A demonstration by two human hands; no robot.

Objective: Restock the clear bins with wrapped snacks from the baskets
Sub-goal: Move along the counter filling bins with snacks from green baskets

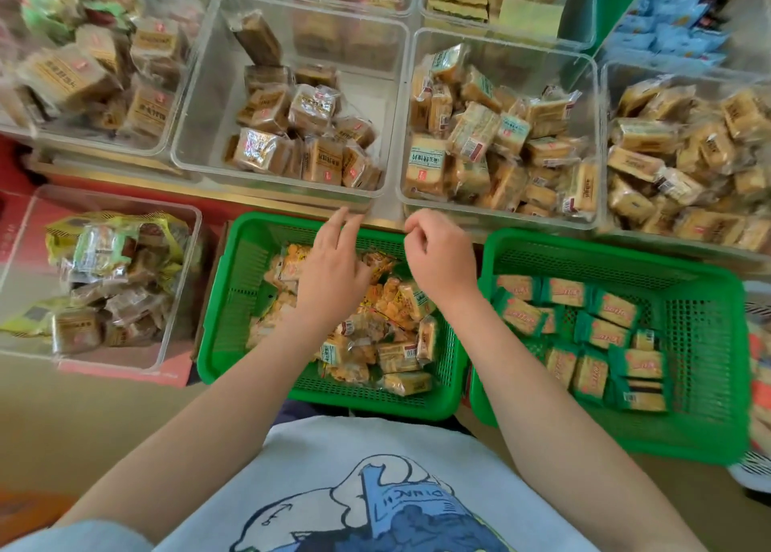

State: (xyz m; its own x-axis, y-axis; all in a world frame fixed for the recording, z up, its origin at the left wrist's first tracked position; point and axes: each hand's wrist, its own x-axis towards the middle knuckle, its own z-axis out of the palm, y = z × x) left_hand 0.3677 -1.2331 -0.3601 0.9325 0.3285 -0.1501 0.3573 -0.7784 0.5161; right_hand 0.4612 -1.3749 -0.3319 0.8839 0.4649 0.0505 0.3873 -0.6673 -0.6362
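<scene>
A green basket [233, 301] in front of me holds a heap of yellow and orange wrapped snacks [388, 330]. Both hands hover over its far half. My left hand [333, 267] has straight, spread fingers that reach toward the basket's far rim and holds nothing. My right hand [438, 255] has loosely curled fingers and nothing visible in it. Beyond the basket stands a clear bin [208, 105], partly filled with brown wrapped cakes [300, 134]. A second green basket [705, 343] to the right holds green-wrapped snacks [600, 334].
More clear bins surround the spot: one with tan packs [500, 134] at right of centre, one at far right [684, 155], one at upper left [104, 75], and a lower one at left [108, 276]. A green crate with blue packs [676, 21] stands top right.
</scene>
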